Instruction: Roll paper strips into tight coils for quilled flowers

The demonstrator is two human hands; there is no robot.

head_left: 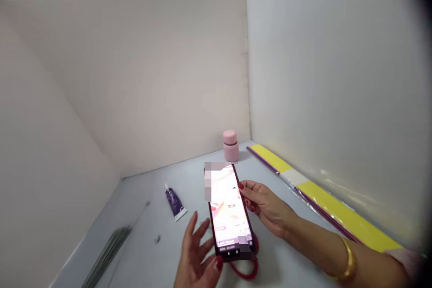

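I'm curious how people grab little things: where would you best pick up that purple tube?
Probably by the middle of the purple tube, pinched across its long sides from above: it lies on the table, narrow nozzle pointing away, so those sides face roughly left and right.

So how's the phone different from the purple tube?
The phone is held in the right hand; the purple tube lies on the table. The phone's screen glows brightly; the tube is dark with white ends. The phone is rectangular; the tube narrows to a tip. Both are longer than wide.
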